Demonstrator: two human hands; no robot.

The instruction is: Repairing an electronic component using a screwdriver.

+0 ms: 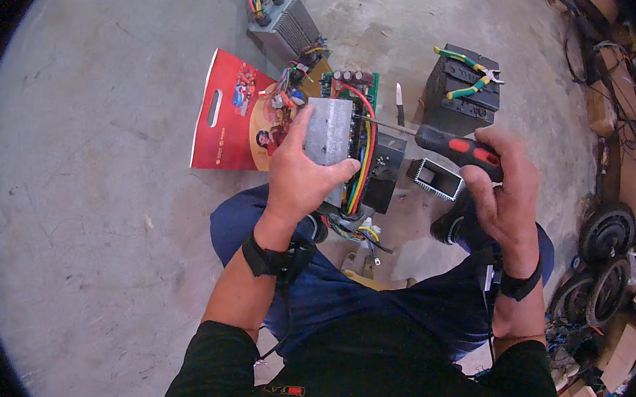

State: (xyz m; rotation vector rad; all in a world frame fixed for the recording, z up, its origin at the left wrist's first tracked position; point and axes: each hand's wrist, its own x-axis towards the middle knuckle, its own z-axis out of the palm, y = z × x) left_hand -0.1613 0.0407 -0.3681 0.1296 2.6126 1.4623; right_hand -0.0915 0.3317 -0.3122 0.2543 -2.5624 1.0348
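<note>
My right hand (510, 189) grips a screwdriver (434, 140) by its black and red handle. The thin shaft points left, its tip at the edge of a circuit board (373, 88) with a silver metal heat sink (329, 131). Around that heat sink, my left hand (297, 171) is closed, thumb on its near side and fingers along its left. Red, yellow and green wires (366, 162) curve down the board's right side. Part of the board is hidden under the heat sink and hand. Loose cables with connectors (366, 232) hang at the near end.
Left of the board lies a red paper bag (224, 123). Behind stands a finned metal controller case (284, 31). To the right are a knife (399, 104), a black battery (452, 88) carrying green-yellow pliers (473, 71), and a hollow metal housing (437, 179). Tyres (607, 230) and cardboard line the right side.
</note>
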